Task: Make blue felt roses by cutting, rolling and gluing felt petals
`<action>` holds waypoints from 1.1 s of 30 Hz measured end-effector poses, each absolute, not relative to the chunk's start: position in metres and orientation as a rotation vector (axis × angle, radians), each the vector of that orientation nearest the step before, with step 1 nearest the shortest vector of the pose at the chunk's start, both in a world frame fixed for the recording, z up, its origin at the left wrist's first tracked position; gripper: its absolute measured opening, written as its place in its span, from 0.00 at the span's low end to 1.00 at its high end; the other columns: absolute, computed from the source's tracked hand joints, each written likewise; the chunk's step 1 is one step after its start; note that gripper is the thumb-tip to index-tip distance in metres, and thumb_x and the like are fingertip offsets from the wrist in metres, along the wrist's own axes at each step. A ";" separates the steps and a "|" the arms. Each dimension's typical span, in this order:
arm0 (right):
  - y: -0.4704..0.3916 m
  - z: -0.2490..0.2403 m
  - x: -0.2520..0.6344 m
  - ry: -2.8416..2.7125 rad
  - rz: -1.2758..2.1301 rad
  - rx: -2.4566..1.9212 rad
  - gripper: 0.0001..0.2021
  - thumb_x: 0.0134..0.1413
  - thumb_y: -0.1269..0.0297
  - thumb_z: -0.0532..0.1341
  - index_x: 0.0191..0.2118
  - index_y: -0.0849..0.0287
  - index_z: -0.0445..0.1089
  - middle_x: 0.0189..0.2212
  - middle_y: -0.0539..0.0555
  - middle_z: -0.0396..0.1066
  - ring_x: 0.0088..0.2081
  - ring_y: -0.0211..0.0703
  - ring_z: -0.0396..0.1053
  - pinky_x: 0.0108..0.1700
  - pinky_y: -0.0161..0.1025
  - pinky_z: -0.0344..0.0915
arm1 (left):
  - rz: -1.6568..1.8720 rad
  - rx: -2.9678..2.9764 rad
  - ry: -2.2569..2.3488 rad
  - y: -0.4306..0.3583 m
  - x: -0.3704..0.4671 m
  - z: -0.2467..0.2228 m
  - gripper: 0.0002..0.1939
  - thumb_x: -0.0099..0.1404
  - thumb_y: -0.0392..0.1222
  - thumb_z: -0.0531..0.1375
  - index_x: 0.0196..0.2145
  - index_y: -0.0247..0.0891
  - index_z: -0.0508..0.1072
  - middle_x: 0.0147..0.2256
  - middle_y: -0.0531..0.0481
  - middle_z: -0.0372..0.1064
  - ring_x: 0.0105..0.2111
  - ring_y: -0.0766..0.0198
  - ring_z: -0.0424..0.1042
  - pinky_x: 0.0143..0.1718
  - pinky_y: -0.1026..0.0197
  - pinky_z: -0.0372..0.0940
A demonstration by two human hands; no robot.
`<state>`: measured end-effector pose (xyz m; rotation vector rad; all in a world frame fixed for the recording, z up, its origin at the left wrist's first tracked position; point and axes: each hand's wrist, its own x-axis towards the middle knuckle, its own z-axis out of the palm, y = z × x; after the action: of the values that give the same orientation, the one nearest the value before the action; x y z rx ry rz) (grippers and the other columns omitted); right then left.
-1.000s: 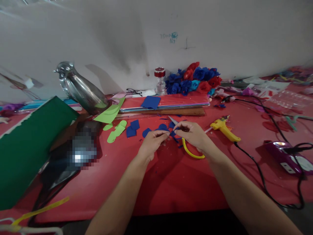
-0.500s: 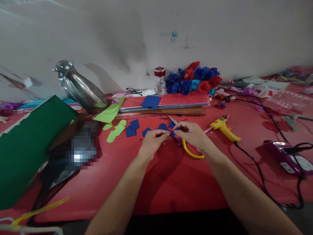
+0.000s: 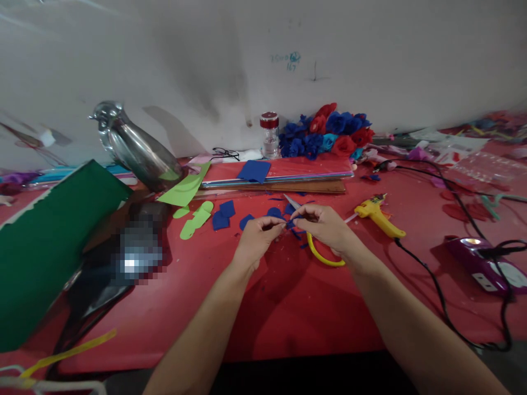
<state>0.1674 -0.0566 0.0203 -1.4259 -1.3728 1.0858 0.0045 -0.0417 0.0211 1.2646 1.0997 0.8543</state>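
Note:
Both hands meet over the red table [image 3: 304, 318], fingertips pinched around a small piece of blue paper [image 3: 290, 224]. My left hand [image 3: 257, 240] grips it from the left with thumb and forefinger. From the other side, my right hand [image 3: 323, 226] pinches the same piece; its exact shape is mostly hidden by the fingers. Beneath the right hand lie scissors with a yellow handle [image 3: 323, 258], blades pointing away. Cut blue paper pieces [image 3: 221, 220] and scraps lie around the hands. Left of them are light green paper petals [image 3: 196, 221].
To the right lie a yellow glue gun [image 3: 376, 214] and a purple power strip [image 3: 481, 266] with black cords. A stack of coloured sheets [image 3: 280, 175], a glass jar [image 3: 269, 136] and red and blue paper flowers [image 3: 325, 131] line the back. A metal jug [image 3: 140, 145] leans at left.

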 end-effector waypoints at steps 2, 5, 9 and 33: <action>-0.056 0.020 0.167 -1.363 1.088 -1.422 0.11 0.39 0.58 0.60 0.28 0.60 0.71 0.23 0.50 0.68 0.26 0.37 0.61 0.29 0.34 0.57 | 0.856 1.261 1.089 -0.041 0.004 0.021 0.08 0.51 0.42 0.63 0.27 0.35 0.76 0.22 0.54 0.66 0.24 0.71 0.60 0.30 0.64 0.57; -0.056 0.020 0.168 -1.365 1.074 -1.428 0.10 0.40 0.59 0.60 0.28 0.60 0.72 0.23 0.50 0.68 0.25 0.36 0.61 0.28 0.34 0.56 | 0.842 1.258 1.081 -0.041 0.004 0.021 0.09 0.50 0.42 0.63 0.28 0.35 0.77 0.22 0.53 0.66 0.23 0.70 0.60 0.29 0.64 0.57; -0.056 0.019 0.170 -1.391 1.057 -1.457 0.10 0.41 0.59 0.61 0.28 0.60 0.73 0.21 0.49 0.67 0.24 0.36 0.60 0.27 0.34 0.55 | 0.791 1.290 1.088 -0.041 0.003 0.019 0.12 0.51 0.44 0.63 0.32 0.36 0.78 0.25 0.51 0.70 0.25 0.69 0.62 0.29 0.65 0.57; -0.057 0.023 0.168 -1.351 1.125 -1.441 0.11 0.39 0.59 0.61 0.29 0.60 0.72 0.22 0.50 0.68 0.24 0.35 0.59 0.27 0.34 0.55 | 0.776 1.251 1.078 -0.039 0.000 0.022 0.05 0.49 0.38 0.63 0.27 0.35 0.76 0.23 0.53 0.68 0.23 0.70 0.61 0.31 0.63 0.57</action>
<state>0.1682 -0.0575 0.0229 -1.4410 -1.3510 1.1254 -0.0003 -0.0391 0.0225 1.2510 1.0781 0.7760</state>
